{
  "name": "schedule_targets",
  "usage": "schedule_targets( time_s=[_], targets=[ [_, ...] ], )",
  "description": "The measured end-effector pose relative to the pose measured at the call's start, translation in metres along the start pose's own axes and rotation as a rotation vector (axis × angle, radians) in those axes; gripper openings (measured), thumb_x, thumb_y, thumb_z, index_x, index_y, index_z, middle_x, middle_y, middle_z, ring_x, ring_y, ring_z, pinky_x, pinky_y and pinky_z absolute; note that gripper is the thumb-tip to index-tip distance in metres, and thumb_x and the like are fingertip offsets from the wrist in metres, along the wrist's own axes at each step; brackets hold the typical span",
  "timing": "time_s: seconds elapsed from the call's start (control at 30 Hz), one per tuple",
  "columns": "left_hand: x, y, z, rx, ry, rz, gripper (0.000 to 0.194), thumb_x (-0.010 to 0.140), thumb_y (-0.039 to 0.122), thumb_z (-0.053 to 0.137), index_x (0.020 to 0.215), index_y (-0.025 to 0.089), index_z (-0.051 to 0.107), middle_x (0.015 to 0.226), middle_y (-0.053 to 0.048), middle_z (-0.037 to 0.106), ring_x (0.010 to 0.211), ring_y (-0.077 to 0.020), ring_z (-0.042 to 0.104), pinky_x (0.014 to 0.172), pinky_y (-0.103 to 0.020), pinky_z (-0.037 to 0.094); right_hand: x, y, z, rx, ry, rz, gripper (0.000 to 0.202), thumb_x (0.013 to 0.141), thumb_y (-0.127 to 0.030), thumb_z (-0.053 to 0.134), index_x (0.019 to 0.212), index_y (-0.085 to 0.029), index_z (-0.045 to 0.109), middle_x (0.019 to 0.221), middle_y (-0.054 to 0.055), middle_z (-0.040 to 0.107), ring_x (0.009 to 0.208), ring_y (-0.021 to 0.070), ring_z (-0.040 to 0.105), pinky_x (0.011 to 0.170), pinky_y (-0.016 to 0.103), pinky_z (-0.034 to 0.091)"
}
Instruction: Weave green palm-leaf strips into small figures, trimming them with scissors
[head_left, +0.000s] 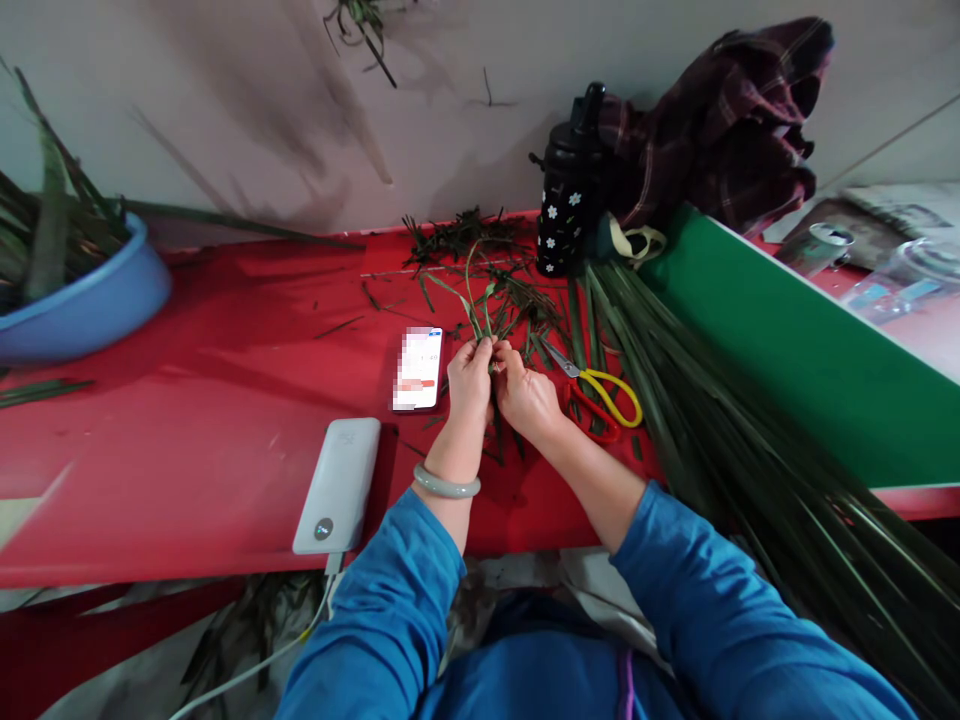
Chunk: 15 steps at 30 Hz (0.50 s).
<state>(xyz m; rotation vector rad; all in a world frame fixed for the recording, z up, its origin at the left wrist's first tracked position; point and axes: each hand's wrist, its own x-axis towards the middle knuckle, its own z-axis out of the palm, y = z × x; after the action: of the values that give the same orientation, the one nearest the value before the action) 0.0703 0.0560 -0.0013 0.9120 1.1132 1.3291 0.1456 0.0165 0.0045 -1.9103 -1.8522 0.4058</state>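
Over the red table, my left hand (471, 378) pinches a small bundle of green leaf strips (481, 310), whose loose ends curl up and away beyond the fingers. Touching it at the same spot, my right hand (526, 392) has its fingers closed on the strips too; the fingertips partly hide where they are held. Yellow-and-red-handled scissors (611, 395) lie just right of my right hand. A phone with a lit screen (418, 368) rests left of my left hand. Leaf scraps (525, 295) are scattered behind both hands.
Long green leaves (697, 420) stretch across the right side beside a green board (810, 370). A black flowered bottle (564, 200) stands at the back near plaid cloth (735, 130). A white power bank (341, 485) with a cable lies front left. A blue basin (97, 305) holds leaves.
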Motion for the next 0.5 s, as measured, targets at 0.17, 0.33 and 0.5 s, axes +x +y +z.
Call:
schedule_targets(
  time_s=[0.17,0.33,0.5],
  targets=[
    [-0.001,0.005,0.003,-0.073,-0.014,-0.007,0.014,0.069,0.028,0.055,0.072,0.014,0.059,0.064,-0.002,0.065,0.06,-0.0101,0.058,0.062,-0.023,0.044,0.0,0.001,-0.008,-0.064,0.027,0.029,0.032,0.085,-0.031,0.028,0.108,-0.02,0.049,0.085,0.007,0.067,0.068,0.0216,0.062,0.056,0.028,0.041],
    [-0.002,0.005,0.004,-0.11,-0.022,-0.014,0.013,0.068,0.026,0.055,0.072,0.014,0.058,0.059,-0.001,0.063,0.059,-0.0107,0.059,0.064,-0.025,0.045,0.001,0.003,-0.013,-0.03,0.0,0.048,0.027,0.082,-0.03,0.034,0.099,-0.023,0.054,0.088,0.004,0.067,0.078,0.0218,0.063,0.059,0.027,0.041],
    [-0.002,0.004,0.004,-0.132,-0.041,-0.018,0.015,0.068,0.029,0.055,0.072,0.014,0.056,0.056,0.0,0.06,0.057,-0.0117,0.059,0.061,-0.026,0.045,0.002,0.006,-0.014,-0.043,-0.056,0.047,0.025,0.078,-0.029,0.039,0.093,-0.024,0.059,0.083,0.004,0.067,0.076,0.0219,0.063,0.06,0.027,0.042]
  ],
)
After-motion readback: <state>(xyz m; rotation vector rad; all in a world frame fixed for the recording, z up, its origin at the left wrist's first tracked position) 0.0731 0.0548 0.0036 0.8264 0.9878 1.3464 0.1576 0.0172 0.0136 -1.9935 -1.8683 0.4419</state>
